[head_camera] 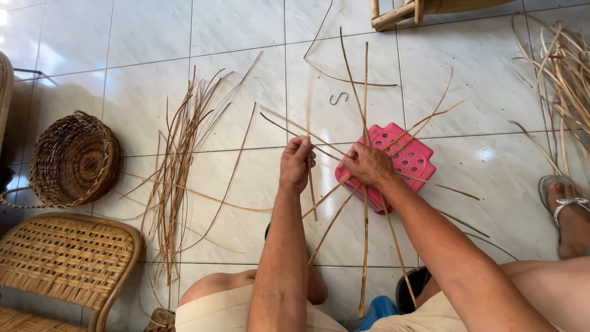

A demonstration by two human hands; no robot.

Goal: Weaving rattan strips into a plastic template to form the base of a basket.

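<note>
White floor tiles [233, 24]: your right hand [367, 165] pins the crossed cane spokes [365, 203]; left hand [297, 161], fingers pinched shut, draws a weaver strand [278, 120] taut; keep crossing flat.

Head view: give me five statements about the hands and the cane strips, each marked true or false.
1. The left hand pinches a thin cane strip. True.
2. The right hand rests on crossed cane strips over a pink plastic stool. True.
3. The woven basket sits on the pink stool. False: it lies on the floor tiles at far left, tipped on its side.
4. A loose bundle of strips lies on the floor left of the hands. True.
5. The small metal S-hook is held in the right hand. False: it lies alone on the tiles, beyond the hands.
</note>
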